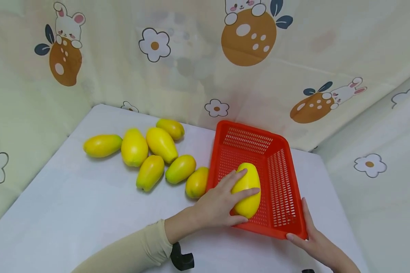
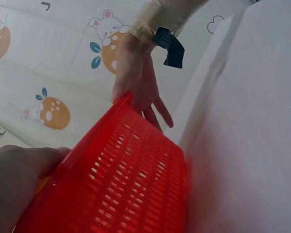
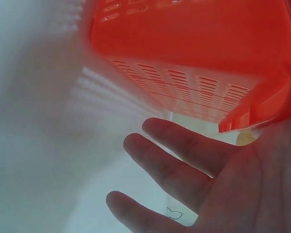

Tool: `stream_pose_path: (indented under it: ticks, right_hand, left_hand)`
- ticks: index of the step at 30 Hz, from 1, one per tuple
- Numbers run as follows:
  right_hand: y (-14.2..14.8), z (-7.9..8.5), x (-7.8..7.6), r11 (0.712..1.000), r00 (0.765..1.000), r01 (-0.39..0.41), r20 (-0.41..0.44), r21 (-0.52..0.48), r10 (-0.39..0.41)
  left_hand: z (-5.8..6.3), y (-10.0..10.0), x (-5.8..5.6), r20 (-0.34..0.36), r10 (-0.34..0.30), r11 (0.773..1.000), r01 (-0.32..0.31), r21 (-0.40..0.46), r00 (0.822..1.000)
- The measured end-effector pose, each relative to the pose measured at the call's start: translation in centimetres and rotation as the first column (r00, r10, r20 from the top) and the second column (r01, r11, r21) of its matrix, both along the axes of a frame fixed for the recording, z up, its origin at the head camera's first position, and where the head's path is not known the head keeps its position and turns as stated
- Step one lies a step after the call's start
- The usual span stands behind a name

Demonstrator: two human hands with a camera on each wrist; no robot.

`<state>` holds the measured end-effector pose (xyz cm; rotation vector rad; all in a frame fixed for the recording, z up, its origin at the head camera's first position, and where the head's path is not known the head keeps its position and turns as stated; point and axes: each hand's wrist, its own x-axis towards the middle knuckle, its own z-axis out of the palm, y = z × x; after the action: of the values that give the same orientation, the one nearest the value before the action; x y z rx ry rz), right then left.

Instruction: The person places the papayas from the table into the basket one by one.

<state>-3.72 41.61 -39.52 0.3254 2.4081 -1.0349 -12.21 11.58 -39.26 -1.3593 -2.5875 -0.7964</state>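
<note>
My left hand (image 1: 222, 203) grips a large yellow mango (image 1: 251, 184) from its left side, with fingers spread over it. The mango is inside the red plastic basket (image 1: 247, 127), over its near part. My right hand (image 1: 319, 242) is at the basket's near right corner, thumb at the front rim and fingers along the outer right side. From the right wrist, its fingers (image 3: 169, 174) look straight and spread beneath the basket's slotted wall (image 3: 184, 87). In the left wrist view the basket's wall (image 2: 136, 170) hides most of the held mango.
Several more yellow-green mangoes lie left of the basket, among them one mango (image 1: 197, 182) right at its wall and another mango (image 1: 102, 145) farthest left. They rest on a white-covered table (image 1: 99, 212). A printed curtain (image 1: 188, 76) hangs behind the table.
</note>
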Motion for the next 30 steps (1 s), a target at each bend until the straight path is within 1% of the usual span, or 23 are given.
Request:
stream_pose_path:
  ticks: [3, 5, 11, 14, 18, 22, 26, 30]
  right_hand:
    - [0.12, -0.30, 0.18, 1.000, 1.000, -0.006, -0.014, 0.019, 0.006]
    - [0.18, -0.48, 0.32, 1.000, 1.000, 0.003, -0.004, 0.027, -0.003]
    - [0.51, -0.47, 0.56, 1.000, 1.000, 0.012, 0.015, 0.026, -0.013]
    - [0.38, -0.46, 0.32, 1.000, 1.000, 0.017, 0.010, 0.027, -0.017]
    - [0.11, -0.48, 0.35, 0.999, 0.999, 0.011, -0.034, 0.032, -0.010]
    - [-0.20, -0.60, 0.60, 1.000, 0.998, 0.010, -0.067, 0.011, -0.010]
    - [-0.35, -0.51, 0.66, 1.000, 0.997, 0.014, -0.074, 0.017, -0.013]
    - [-0.10, -0.32, 0.78, 0.998, 0.999, 0.011, -0.050, 0.057, -0.008]
  left_hand:
    - [-0.26, 0.09, 0.12, -0.008, 0.019, 1.000, -0.019, 0.000, 1.000]
    - [-0.39, 0.15, 0.18, -0.021, 0.026, 1.000, -0.026, 0.006, 0.999]
    - [-0.54, 0.51, 0.14, -0.109, 0.036, 0.998, -0.031, 0.048, 0.993]
    - [-0.55, 0.49, 0.02, -0.127, 0.046, 0.998, -0.040, 0.055, 0.991]
    - [-0.51, 0.37, 0.08, -0.133, 0.063, 0.997, -0.056, 0.055, 0.989]
    - [-0.67, 0.29, 0.25, -0.148, 0.079, 0.996, -0.070, 0.063, 0.986]
    - [-0.75, 0.36, 0.29, -0.153, 0.078, 0.994, -0.064, 0.093, 0.985]
    - [-0.72, 0.52, 0.21, -0.178, 0.053, 0.988, -0.027, 0.150, 0.983]
